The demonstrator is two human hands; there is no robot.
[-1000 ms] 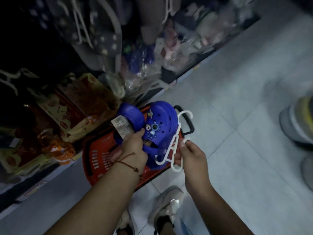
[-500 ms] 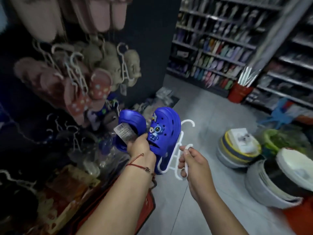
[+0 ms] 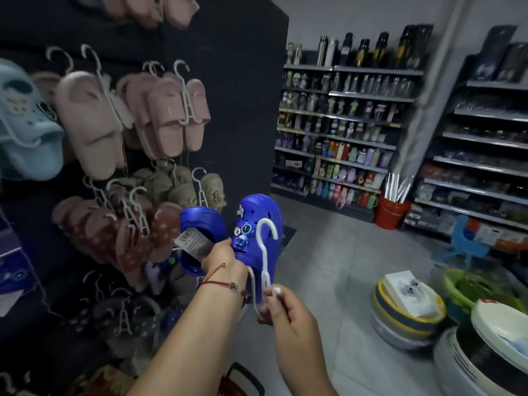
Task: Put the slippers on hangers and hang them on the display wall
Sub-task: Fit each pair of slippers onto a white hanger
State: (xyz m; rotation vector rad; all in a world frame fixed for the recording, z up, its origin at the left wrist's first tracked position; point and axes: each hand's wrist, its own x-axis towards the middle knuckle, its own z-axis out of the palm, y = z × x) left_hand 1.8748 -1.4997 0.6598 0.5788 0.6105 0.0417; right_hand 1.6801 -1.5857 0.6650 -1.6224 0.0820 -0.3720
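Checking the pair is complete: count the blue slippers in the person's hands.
2. One blue slipper sits left, gripped with its tag by the left hand; the other stands right, behind the white hanger.

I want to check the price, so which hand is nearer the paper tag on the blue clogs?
Left. The left hand grips the blue clogs right beside the paper tag; the right hand is lower, holding the white hanger.

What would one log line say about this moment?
left hand: holds blue clog slippers | right hand: holds white plastic hanger | dark display wall: pair not yet hung
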